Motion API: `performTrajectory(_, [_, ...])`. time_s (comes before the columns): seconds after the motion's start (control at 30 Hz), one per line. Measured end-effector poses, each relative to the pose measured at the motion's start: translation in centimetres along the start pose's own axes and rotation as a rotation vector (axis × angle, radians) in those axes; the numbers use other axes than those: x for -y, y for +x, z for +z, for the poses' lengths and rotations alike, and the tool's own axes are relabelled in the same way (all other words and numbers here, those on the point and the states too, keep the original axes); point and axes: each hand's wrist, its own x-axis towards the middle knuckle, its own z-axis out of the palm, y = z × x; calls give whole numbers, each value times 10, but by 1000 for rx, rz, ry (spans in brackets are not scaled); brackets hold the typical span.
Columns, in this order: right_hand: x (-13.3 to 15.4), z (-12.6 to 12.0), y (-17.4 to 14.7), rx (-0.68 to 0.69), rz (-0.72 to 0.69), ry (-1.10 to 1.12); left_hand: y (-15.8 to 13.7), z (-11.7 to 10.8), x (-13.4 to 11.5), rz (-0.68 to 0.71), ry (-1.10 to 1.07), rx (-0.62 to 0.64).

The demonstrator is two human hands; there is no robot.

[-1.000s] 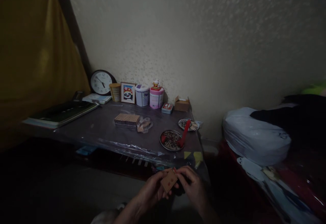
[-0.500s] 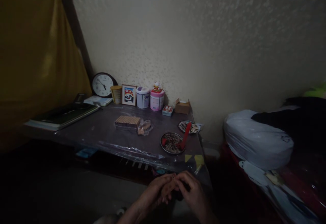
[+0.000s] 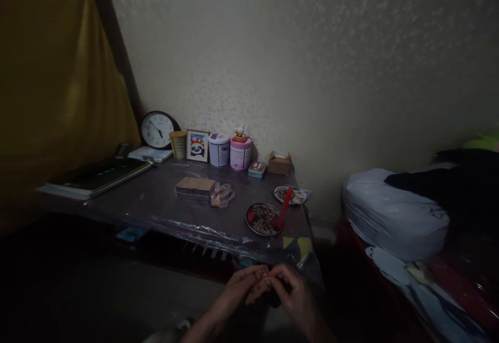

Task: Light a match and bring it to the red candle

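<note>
Just in front of the table's near edge, both hands come together around a small flat tan piece with a reddish patch at its upper end. My left hand is closed around it from the left. My right hand pinches at the upper right end with thumb and forefinger. The hands partly cover the piece, and dim light hides its exact kind. Closest to them on the table is a round metal dish of dark and pale bits, with a red spoon leaning in it.
On the plastic-covered table are a tan block of thin layers, a clear bag, and a smaller dish with pale sticks. Tubs, a picture frame and a clock stand behind. A white bundle lies right.
My left fingers have shifted over the tan piece, which has turned slightly and now shows a reddish patch at its top. The right hand stays nearly in place.
</note>
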Motion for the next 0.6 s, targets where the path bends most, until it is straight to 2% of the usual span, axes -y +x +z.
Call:
performTrajectory(0.23, [-2, -3, 0, -36, -15, 82, -7, 0, -8, 34, 5, -32])
performTrajectory(0.4, [-2, -9, 2, -87, -67, 37, -7, -2, -9, 39, 9, -62])
performTrajectory(0.6, [1, -14, 3, -157, -26, 112, -9, -4, -14, 72, 8, -118])
